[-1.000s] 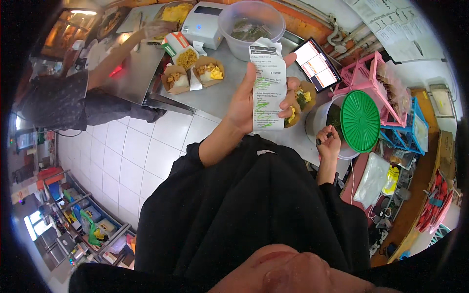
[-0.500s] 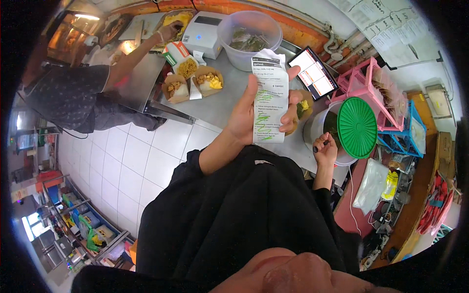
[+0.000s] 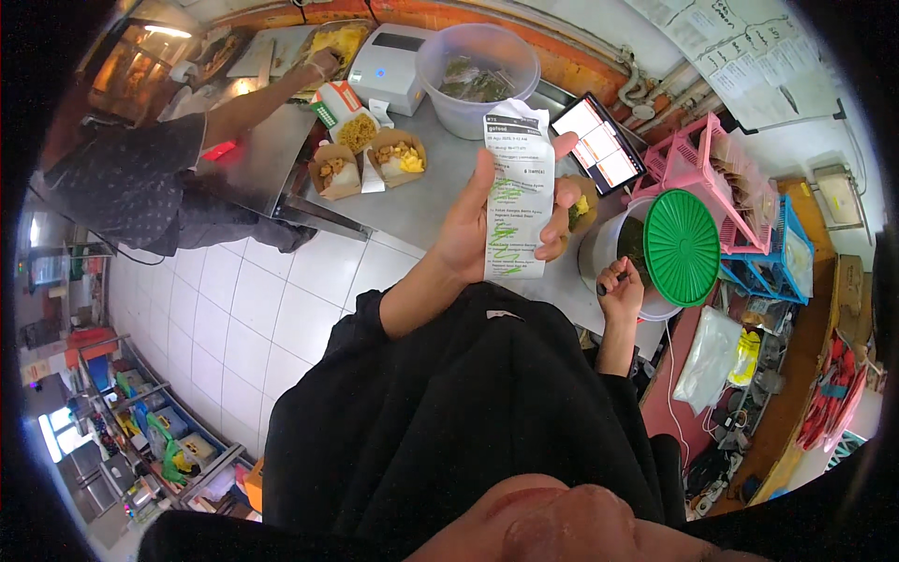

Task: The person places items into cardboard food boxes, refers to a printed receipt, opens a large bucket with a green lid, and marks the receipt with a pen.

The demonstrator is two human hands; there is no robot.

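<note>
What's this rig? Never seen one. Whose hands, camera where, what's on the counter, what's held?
There's no robot: these are a person's own bare hands. The view is from the left one of two fisheye cameras worn on the head, looking down, so straight edges bend near the rim.

The left hand holds up a long paper receipt with green marks. The right hand, by a tub with a green lid beside it, seems to grip a small dark object, too small to identify.

On the metal counter are open food boxes, a white device and a large plastic bowl. The hand at upper left is a co-worker's.
</note>
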